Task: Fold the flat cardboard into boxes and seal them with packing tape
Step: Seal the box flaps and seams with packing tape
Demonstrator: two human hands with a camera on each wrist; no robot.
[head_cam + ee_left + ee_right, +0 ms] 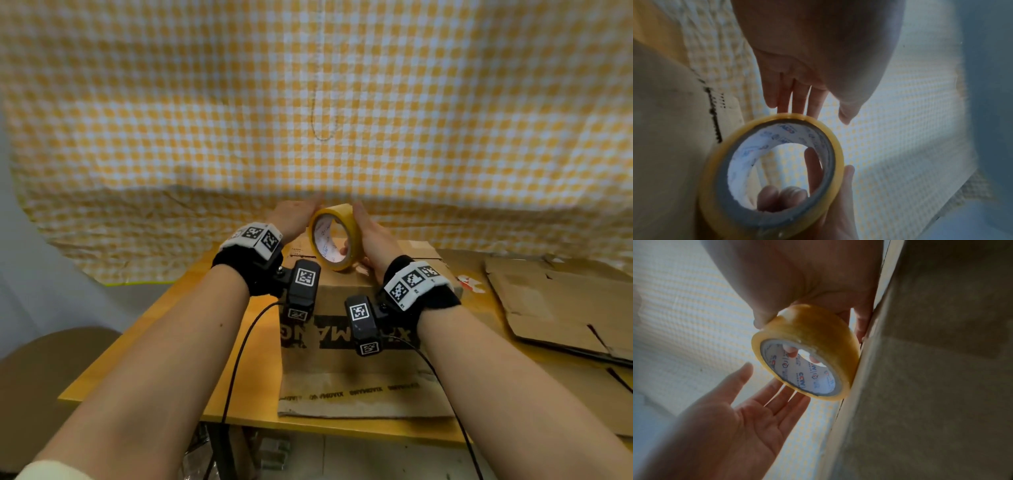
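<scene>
A yellow packing tape roll (351,226) stands on edge at the top of a brown printed cardboard box (346,359) on the table. My right hand (371,236) grips the roll, fingers through its white core and thumb on the outer band. In the right wrist view the tape roll (818,331) touches the box (931,386) and the right hand (807,280) curls round it. My left hand (297,213) is open, its straight fingers touching the roll's far left rim. The left wrist view shows the left hand (797,97) above the tape roll (838,154).
Flat cardboard pieces (548,308) lie stacked at the table's right. Another printed sheet (359,397) lies under the box at the front edge. The wooden table (178,342) shows to the left of the box. A yellow checked cloth (308,102) hangs behind.
</scene>
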